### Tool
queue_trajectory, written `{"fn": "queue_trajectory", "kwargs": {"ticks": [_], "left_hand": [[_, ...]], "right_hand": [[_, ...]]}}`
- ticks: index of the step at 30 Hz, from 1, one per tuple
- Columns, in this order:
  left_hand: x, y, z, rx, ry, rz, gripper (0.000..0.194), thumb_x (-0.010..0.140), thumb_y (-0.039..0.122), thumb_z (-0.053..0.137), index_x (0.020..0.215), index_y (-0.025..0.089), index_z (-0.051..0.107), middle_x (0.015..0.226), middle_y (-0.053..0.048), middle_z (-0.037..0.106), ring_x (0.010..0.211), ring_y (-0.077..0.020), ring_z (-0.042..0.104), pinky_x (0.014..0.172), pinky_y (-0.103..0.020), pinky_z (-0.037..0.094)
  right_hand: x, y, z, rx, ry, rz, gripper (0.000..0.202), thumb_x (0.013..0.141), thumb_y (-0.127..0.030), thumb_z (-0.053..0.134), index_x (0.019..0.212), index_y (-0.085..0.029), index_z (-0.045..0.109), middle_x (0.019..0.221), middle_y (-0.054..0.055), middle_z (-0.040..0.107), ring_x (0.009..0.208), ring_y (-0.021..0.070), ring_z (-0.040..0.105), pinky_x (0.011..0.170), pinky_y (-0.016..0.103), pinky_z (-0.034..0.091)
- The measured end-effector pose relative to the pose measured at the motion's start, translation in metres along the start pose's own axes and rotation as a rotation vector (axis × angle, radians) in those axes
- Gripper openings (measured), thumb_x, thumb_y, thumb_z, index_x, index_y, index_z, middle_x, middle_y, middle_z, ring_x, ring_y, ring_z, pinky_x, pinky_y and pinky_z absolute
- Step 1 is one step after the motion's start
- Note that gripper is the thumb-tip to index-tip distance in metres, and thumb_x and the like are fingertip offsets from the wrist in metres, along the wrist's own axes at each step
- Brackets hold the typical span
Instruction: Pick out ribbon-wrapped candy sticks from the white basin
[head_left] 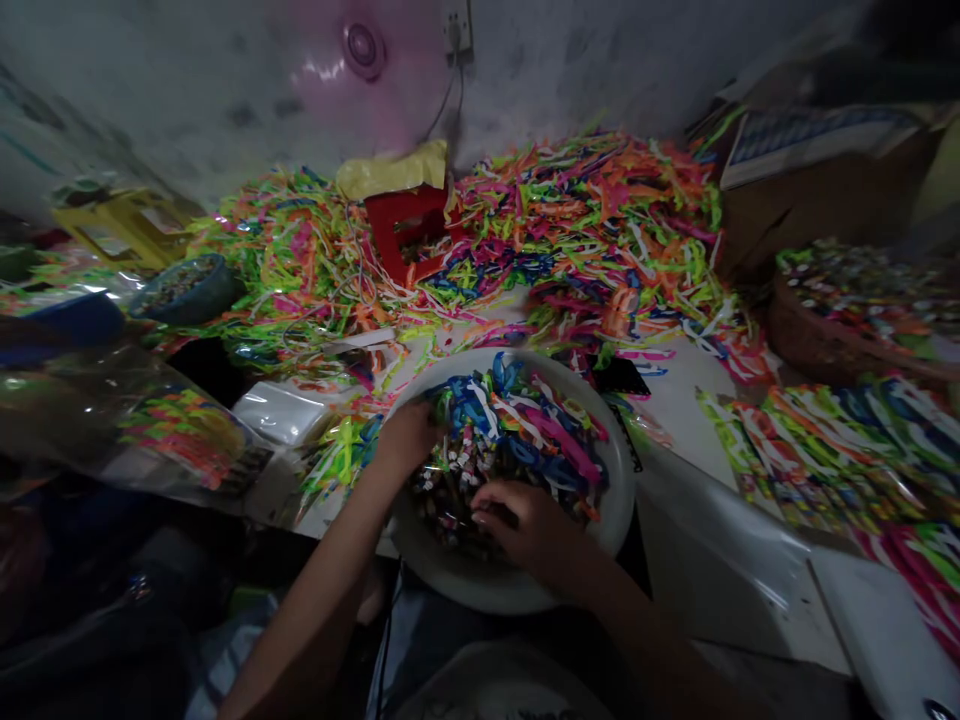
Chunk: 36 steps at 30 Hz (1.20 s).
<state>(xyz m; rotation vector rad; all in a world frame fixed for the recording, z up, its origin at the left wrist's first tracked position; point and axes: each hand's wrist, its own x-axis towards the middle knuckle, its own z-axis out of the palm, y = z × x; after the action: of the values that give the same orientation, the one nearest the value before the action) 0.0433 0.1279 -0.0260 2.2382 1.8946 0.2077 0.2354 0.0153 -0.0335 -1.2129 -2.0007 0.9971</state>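
A wide white basin stands in front of me. In its upper part lie soft, bright strips in blue, white, pink and orange. Small dark and white pieces fill the lower part. At the left rim, my left hand reaches in beside the strips, its fingertips blurred and hidden in shadow. My right hand is over the small pieces, with thumb and fingers pinched together. What they hold, if anything, is too small to make out.
Heaps of coloured strips cover the table's back around a red stool. Rows of strips lie at right near a brown basin. Clear plastic bags and a blue bowl sit left. A pink fan is behind.
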Motion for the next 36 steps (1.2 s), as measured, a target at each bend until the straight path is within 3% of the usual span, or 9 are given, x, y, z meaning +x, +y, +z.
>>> {"fn": "queue_trajectory", "kwargs": {"ticks": [3,7,10,15,21,25,28,32,36], "left_hand": [[-0.013,-0.003,-0.008,-0.131,0.03,0.061,0.024,0.081,0.037,0.052,0.092,0.017,0.061,0.09,-0.009,0.065,0.082,-0.0214,0.06,0.071,-0.029,0.043],[-0.052,0.001,-0.027,-0.571,-0.041,0.17,0.024,0.086,0.035,0.047,0.102,0.021,0.057,0.085,-0.002,0.063,0.077,-0.0172,0.06,0.071,-0.026,0.044],[-0.079,0.013,-0.037,-0.714,-0.141,0.237,0.02,0.082,0.029,0.055,0.099,0.023,0.064,0.095,-0.004,0.064,0.087,-0.0188,0.061,0.079,-0.027,0.045],[-0.096,0.028,-0.035,-0.826,-0.186,0.129,0.025,0.074,0.03,0.065,0.098,0.024,0.068,0.094,-0.004,0.068,0.091,-0.0212,0.062,0.083,-0.03,0.047],[-0.098,0.036,-0.026,-1.236,-0.023,-0.009,0.061,0.067,0.023,0.074,0.122,0.025,0.049,0.1,-0.004,0.067,0.092,-0.0188,0.062,0.077,-0.028,0.05],[-0.099,0.048,-0.003,-1.51,-0.1,-0.16,0.029,0.07,0.03,0.072,0.096,0.017,0.066,0.081,-0.002,0.068,0.079,-0.0148,0.062,0.074,-0.024,0.048],[-0.096,0.059,0.014,-1.656,-0.055,-0.278,0.025,0.075,0.038,0.066,0.077,0.013,0.066,0.071,-0.001,0.065,0.066,-0.0098,0.058,0.062,-0.018,0.046],[-0.088,0.059,0.02,-1.844,0.029,-0.451,0.026,0.077,0.037,0.065,0.09,0.015,0.062,0.082,-0.002,0.068,0.06,-0.0078,0.059,0.053,-0.016,0.045],[-0.084,0.053,0.021,-1.926,0.046,-0.464,0.03,0.074,0.031,0.069,0.098,0.016,0.058,0.094,-0.007,0.07,0.071,-0.0125,0.065,0.054,-0.018,0.048]], "right_hand": [[0.0,-0.001,-0.001,0.032,0.155,-0.084,0.007,0.081,-0.024,0.059,0.086,-0.02,0.062,0.086,0.002,0.062,0.084,0.015,0.058,0.078,0.026,0.043],[-0.002,0.006,-0.003,0.225,0.474,0.094,0.015,0.08,-0.03,0.06,0.079,-0.019,0.05,0.066,-0.002,0.054,0.058,0.0113,0.053,0.055,0.022,0.043],[-0.003,0.01,-0.004,0.374,0.605,0.093,0.016,0.083,-0.03,0.055,0.088,-0.021,0.043,0.075,-0.001,0.054,0.063,0.0118,0.056,0.059,0.023,0.047],[-0.002,-0.001,-0.002,0.038,0.295,-0.036,0.025,0.092,-0.024,0.037,0.114,-0.022,0.048,0.111,0.007,0.056,0.108,0.018,0.052,0.091,0.031,0.042],[-0.001,-0.001,0.0,-0.058,0.154,0.137,0.03,0.087,-0.039,0.047,0.107,-0.018,0.055,0.105,0.009,0.062,0.1,0.0242,0.057,0.085,0.033,0.044],[-0.001,0.004,-0.003,0.021,0.077,0.207,0.035,0.09,-0.044,0.041,0.113,-0.02,0.052,0.108,0.008,0.062,0.102,0.0239,0.057,0.081,0.031,0.045],[-0.001,0.003,-0.006,0.039,0.11,0.186,0.031,0.093,-0.041,0.034,0.108,-0.021,0.052,0.1,0.006,0.064,0.092,0.0204,0.06,0.075,0.028,0.045],[-0.002,0.004,-0.008,0.049,0.27,0.234,0.03,0.094,-0.038,0.029,0.096,-0.02,0.053,0.08,0.003,0.063,0.071,0.0162,0.059,0.062,0.024,0.044],[-0.006,0.006,-0.007,-0.013,0.235,0.129,0.025,0.092,-0.036,0.039,0.104,-0.02,0.054,0.081,0.003,0.064,0.071,0.016,0.06,0.065,0.024,0.045]]}}
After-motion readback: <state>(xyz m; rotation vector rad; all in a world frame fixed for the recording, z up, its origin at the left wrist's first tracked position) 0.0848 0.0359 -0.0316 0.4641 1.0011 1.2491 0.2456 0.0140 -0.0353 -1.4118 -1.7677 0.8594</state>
